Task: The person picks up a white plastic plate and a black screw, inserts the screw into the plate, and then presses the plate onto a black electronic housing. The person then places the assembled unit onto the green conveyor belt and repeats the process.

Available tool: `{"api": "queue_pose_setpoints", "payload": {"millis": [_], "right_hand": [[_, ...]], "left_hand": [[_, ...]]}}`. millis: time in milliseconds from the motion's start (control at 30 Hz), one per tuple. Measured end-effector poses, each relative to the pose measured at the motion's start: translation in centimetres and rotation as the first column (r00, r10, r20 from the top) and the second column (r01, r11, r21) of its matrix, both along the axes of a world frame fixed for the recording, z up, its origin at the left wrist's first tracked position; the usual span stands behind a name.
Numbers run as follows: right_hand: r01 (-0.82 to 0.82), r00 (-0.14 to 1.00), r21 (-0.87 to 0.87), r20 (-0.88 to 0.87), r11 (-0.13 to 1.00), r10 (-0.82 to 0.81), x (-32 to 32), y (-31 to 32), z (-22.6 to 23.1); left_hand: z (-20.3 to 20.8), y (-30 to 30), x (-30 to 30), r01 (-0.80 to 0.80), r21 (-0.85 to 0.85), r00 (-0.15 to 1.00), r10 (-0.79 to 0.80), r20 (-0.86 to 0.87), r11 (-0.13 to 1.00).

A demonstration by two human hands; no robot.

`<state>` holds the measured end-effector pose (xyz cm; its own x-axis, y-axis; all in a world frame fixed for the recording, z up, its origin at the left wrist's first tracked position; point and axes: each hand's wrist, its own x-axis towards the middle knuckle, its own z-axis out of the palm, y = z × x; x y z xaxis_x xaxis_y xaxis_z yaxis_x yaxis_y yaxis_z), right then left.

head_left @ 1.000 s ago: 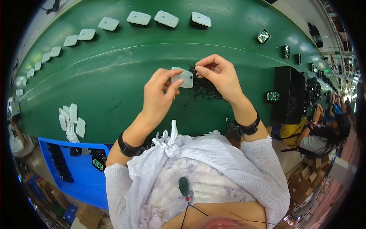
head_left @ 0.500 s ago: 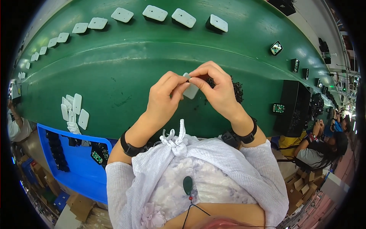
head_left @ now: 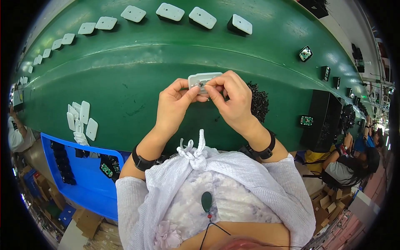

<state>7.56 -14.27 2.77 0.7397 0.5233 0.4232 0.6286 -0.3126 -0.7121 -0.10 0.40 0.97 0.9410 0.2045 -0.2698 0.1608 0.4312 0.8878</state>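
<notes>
A white plastic cover [head_left: 193, 80] is held up over the green table, its recessed inner side showing. My left hand [head_left: 173, 100] is closed on the cover's left and near edge, thumb on the front. On the cover's inner face lies a small black part [head_left: 201, 84]. My right hand [head_left: 235, 99] pinches at that part with thumb and forefinger, partly hiding it, over the cover's right side. Just right of my right hand is a heap of small black parts [head_left: 259, 102]. Several more white covers [head_left: 84, 112] lie loosely stacked at the left.
Black cases with white covers [head_left: 170, 11] line the far side. Open cases with circuit boards [head_left: 306, 53] stand at the right, near a tall black box [head_left: 320, 121]. A blue bin [head_left: 83, 193] holding black parts sits at lower left. Other people work at the far right.
The white cover has turned from hanging upright below my fingers to facing up with its inner side. My left hand has shifted its grip to the cover's edge; the small black part now shows.
</notes>
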Motion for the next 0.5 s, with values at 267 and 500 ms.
{"api": "queue_pose_setpoints", "payload": {"millis": [267, 500], "right_hand": [[0.032, 0.899, 0.029, -0.437, 0.999, -0.016, -0.7, 0.4, -0.5], [0.036, 0.717, 0.242, -0.682, 0.97, 0.144, -1.4, 1.1, -0.6]], "left_hand": [[0.1, -1.1, -0.3, -0.157, 0.058, 0.965, 0.141, 0.223, 0.986], [-0.3, -0.8, -0.5, -0.291, 0.423, 0.915, 0.121, 0.384, 0.858]]}}
